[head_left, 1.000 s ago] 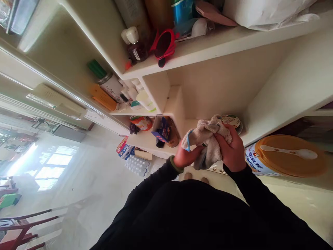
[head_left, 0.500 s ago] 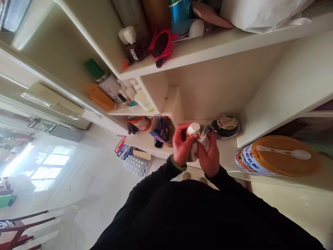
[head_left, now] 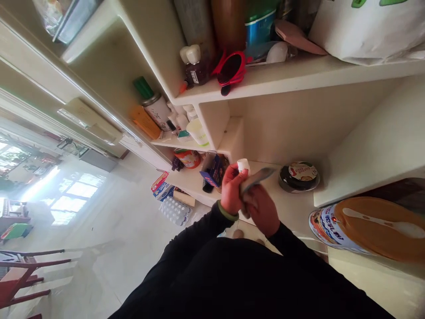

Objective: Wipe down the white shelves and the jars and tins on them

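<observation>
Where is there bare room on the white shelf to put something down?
Bare white shelf lies between the round black-lidded jar and the right hand. It's crowded beside the left hand, around the blue cardboard box.

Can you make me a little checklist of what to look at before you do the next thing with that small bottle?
1. Left hand firmly around the small white-capped bottle: ok.
2. White cap sitting straight on the bottle: ok.
3. Bottle's label readable: not ok, the fingers cover the bottle's side.
4. Gray cloth held up by the hands: ok, but I cannot tell how firmly the right hand grips it.
5. Dark-lidded round tin away from the hands: ok.
</observation>
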Tool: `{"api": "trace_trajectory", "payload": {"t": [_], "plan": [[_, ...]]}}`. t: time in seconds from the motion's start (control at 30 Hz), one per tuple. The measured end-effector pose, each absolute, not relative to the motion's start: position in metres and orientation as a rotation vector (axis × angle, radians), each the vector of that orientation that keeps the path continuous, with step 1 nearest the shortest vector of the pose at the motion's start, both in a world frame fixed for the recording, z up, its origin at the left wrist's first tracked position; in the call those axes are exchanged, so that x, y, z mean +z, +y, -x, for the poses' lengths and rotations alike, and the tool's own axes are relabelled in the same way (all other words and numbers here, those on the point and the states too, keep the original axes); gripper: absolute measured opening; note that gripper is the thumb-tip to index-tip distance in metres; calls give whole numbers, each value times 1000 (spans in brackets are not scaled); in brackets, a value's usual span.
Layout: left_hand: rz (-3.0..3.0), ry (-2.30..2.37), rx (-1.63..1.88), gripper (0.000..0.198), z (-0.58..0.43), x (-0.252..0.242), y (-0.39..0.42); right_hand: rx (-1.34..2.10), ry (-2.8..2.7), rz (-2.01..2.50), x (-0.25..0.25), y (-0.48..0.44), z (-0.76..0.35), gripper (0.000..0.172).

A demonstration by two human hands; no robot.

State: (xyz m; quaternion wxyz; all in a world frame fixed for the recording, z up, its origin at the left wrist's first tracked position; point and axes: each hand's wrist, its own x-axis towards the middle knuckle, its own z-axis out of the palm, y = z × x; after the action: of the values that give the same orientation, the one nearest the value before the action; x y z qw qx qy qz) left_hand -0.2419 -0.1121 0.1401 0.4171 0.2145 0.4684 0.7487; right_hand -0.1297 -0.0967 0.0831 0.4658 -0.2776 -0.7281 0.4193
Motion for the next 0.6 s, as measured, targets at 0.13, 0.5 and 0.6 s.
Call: {"api": "trace_trajectory", "payload": {"t": [0.13,0.5,0.6], "plan": [[-675,1162,1918,39,266,167,-103,1337,-1626,770,85,-101,127,28],[-1547,1936,1787,4,317,202,-115,1204,-1264,890,125,0,144,28],[-1924,2160,1401,11,331,223,-99,1310,-1057,911,125,15,167,33]]}}
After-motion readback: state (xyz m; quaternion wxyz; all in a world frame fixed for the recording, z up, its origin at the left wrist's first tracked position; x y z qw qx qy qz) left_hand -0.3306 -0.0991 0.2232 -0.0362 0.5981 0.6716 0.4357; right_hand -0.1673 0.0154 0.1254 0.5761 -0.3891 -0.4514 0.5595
